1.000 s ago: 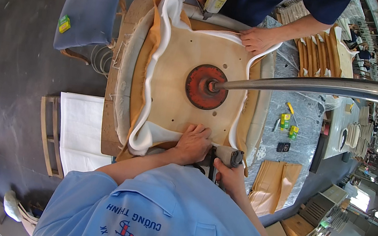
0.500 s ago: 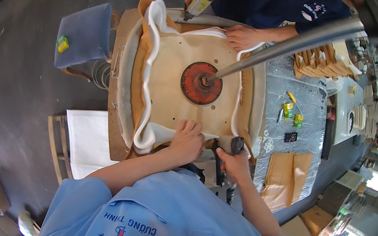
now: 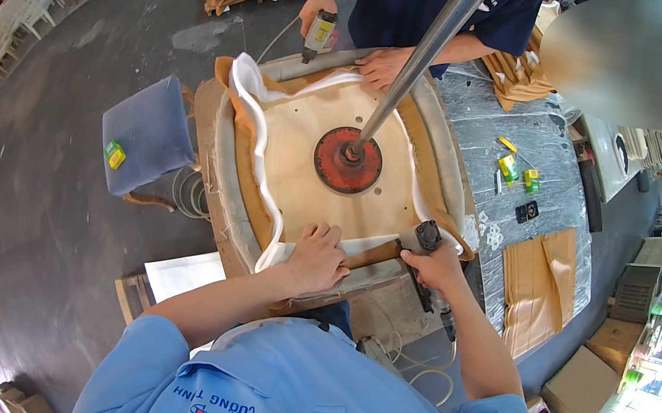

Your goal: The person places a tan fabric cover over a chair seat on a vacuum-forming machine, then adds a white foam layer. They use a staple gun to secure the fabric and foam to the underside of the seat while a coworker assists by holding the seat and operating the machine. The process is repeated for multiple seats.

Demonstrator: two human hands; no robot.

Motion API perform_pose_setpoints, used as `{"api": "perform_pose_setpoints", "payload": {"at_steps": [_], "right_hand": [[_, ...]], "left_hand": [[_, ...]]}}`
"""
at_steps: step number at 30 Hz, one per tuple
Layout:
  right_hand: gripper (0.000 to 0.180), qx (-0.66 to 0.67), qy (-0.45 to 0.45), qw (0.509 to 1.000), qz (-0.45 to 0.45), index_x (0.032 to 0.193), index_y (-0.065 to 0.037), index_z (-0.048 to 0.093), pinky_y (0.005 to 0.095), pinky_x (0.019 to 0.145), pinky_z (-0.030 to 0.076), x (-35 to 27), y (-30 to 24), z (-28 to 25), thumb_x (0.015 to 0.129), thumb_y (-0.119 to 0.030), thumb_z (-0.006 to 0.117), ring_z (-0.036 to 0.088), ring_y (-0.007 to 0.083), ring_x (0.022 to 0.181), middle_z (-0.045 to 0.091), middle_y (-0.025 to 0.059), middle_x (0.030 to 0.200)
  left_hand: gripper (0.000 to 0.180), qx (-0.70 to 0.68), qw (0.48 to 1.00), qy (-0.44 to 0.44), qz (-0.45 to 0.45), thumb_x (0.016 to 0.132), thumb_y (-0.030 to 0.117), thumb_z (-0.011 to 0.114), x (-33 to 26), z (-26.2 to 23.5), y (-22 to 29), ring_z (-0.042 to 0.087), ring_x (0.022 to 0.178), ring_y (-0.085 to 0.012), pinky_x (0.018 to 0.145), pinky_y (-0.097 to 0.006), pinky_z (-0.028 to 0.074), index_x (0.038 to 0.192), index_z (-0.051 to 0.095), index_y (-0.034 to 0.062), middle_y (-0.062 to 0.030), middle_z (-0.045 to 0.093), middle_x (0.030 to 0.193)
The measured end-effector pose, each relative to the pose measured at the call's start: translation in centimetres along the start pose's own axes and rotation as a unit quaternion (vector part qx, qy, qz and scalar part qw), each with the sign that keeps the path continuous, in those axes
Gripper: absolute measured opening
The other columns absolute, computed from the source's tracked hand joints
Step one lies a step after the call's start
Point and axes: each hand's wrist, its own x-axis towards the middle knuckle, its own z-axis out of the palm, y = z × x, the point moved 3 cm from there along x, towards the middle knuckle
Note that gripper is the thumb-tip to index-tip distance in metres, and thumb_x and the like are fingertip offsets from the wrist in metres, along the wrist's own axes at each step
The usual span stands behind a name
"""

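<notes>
A pale plywood seat panel [image 3: 290, 138] lies underside up in a grey padded frame [image 3: 224, 162]. Around its edges white padding [image 3: 259, 142] and a tan cover [image 3: 244, 159] stick up. My left hand [image 3: 319, 259] is closed on the near edge of the cover, thumb side toward the right; its fingertips press by the board. In my right hand [image 3: 436, 270] is a staple gun [image 3: 421, 241], its head at the near right part of the edge. A red round plate [image 3: 347, 160] on a metal rod [image 3: 427, 52] rests on the panel's middle.
Across from me a co-worker's hand [image 3: 319, 8] holds another staple gun [image 3: 318, 36]; the other hand [image 3: 385, 67] rests on the far edge. At right, a plastic-covered table [image 3: 493, 129] bears small boxes [image 3: 509, 170] and tan covers [image 3: 543, 286]. A blue-cushioned chair [image 3: 148, 137] stands left.
The view has tilted and shifted. My right hand has carried the staple gun farther right from my left hand, toward the near right corner. My left hand stays on the near edge.
</notes>
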Motion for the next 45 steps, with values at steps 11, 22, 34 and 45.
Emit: {"api": "perform_pose_setpoints", "payload": {"at_steps": [11, 22, 34, 45], "right_hand": [[0.047, -0.082, 0.036, 0.996, 0.024, 0.105, 0.003, 0.073, 0.0366, 0.053, 0.056, 0.2, 0.1, -0.5, 0.082, -0.035, 0.089, 0.068, 0.0193, 0.052, 0.073, 0.0124, 0.072], [0.025, 0.167, -0.036, 0.985, -0.001, 0.104, -0.002, 0.072, 0.0277, 0.049, 0.046, -6.4, -3.0, 5.3, 0.092, -0.020, 0.083, 0.059, 0.0085, 0.054, 0.064, -0.0001, 0.068], [0.019, 0.134, -0.011, 0.985, 0.106, 0.108, -0.002, 0.073, 0.0281, 0.045, 0.044, -5.3, -5.0, 9.2, 0.095, -0.015, 0.079, 0.055, 0.0090, 0.049, 0.061, -0.0006, 0.065], [0.020, 0.216, 0.009, 0.975, 0.054, 0.106, -0.001, 0.071, 0.0283, 0.048, 0.046, -5.5, -3.8, 9.0, 0.094, -0.014, 0.079, 0.057, 0.0092, 0.052, 0.064, 0.0002, 0.070]], "left_hand": [[0.024, -0.090, 0.990, 0.081, 0.066, 0.090, 0.032, 0.076, 0.3, 0.8, -1.3, 0.054, 0.105, -0.0289, 0.101, -0.047, 0.038, 0.081, 0.077, 0.0098, -0.0073, 0.059, 0.102], [0.021, -0.146, 0.978, 0.150, -0.025, 0.089, 0.025, 0.075, 0.2, 1.4, -1.9, 0.054, 0.106, -0.0284, 0.099, -0.045, 0.038, 0.078, 0.074, 0.0077, -0.0078, 0.058, 0.099], [0.013, -0.165, 0.965, 0.195, -0.060, 0.079, 0.018, 0.078, 0.5, 1.4, -2.1, 0.056, 0.102, -0.0283, 0.096, -0.045, 0.040, 0.074, 0.071, 0.0081, -0.0069, 0.058, 0.096], [0.015, -0.128, 0.977, 0.162, -0.061, 0.081, 0.020, 0.080, 1.2, 0.8, -1.7, 0.056, 0.105, -0.0323, 0.095, -0.047, 0.040, 0.081, 0.072, 0.0069, -0.0085, 0.060, 0.100]]}}
